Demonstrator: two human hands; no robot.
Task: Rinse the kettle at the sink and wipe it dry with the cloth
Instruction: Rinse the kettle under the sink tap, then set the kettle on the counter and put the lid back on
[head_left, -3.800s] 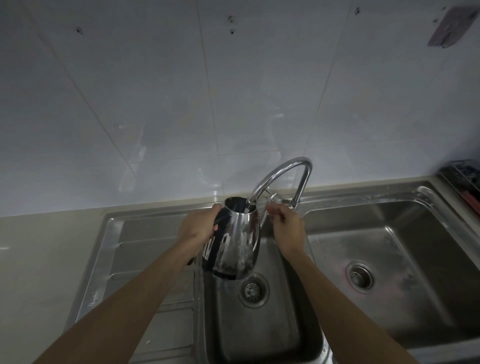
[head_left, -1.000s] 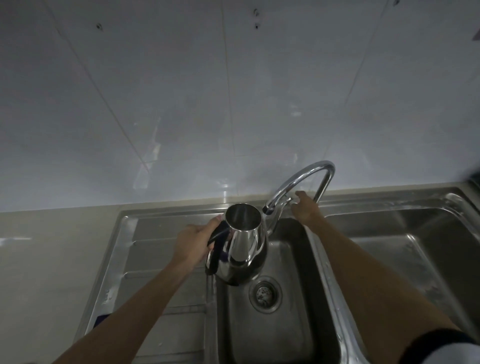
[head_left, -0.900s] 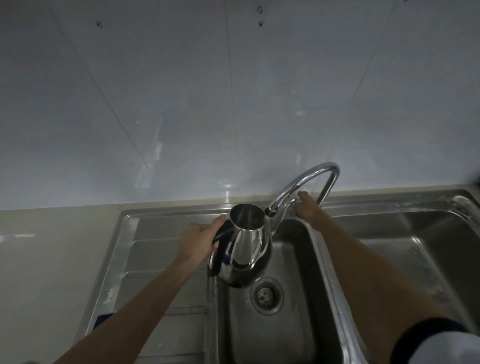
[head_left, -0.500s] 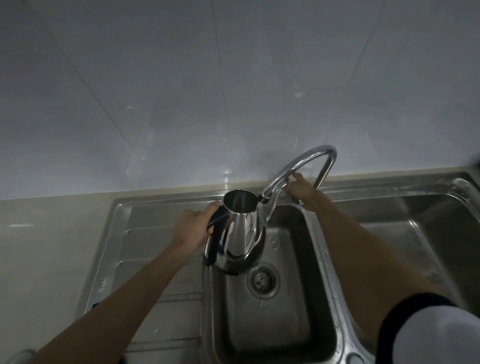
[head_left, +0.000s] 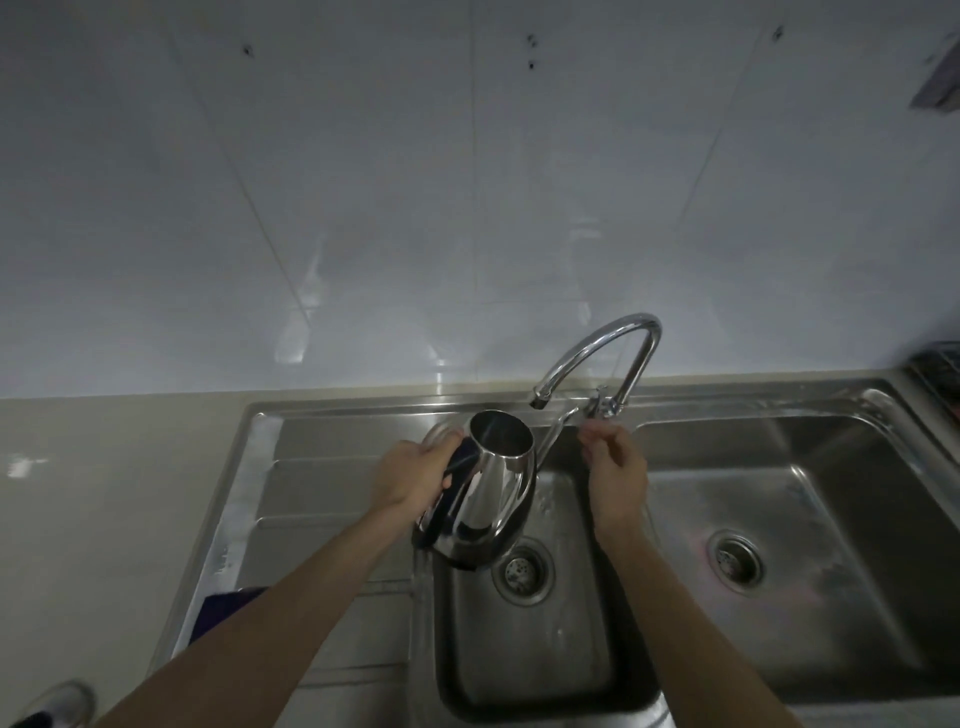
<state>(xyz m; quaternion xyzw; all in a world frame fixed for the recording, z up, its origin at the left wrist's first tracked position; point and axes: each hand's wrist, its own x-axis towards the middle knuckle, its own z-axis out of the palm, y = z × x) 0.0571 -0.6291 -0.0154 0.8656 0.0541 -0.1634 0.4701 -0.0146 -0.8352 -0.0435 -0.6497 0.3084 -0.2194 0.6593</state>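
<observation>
You are holding the kettle by its dark handle in your closed left hand over the small basin, while your right hand, fingers loosely curled and holding nothing, is coming back from the tap, suggesting the rinse is ending.

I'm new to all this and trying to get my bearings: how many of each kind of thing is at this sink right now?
Hands: 2, left hand and right hand
Kettle: 1
Tap: 1
Sink basins: 2, small basin and large basin
Drains: 2, small drain and large drain
Purple cloth: 1
Total: 9
</observation>
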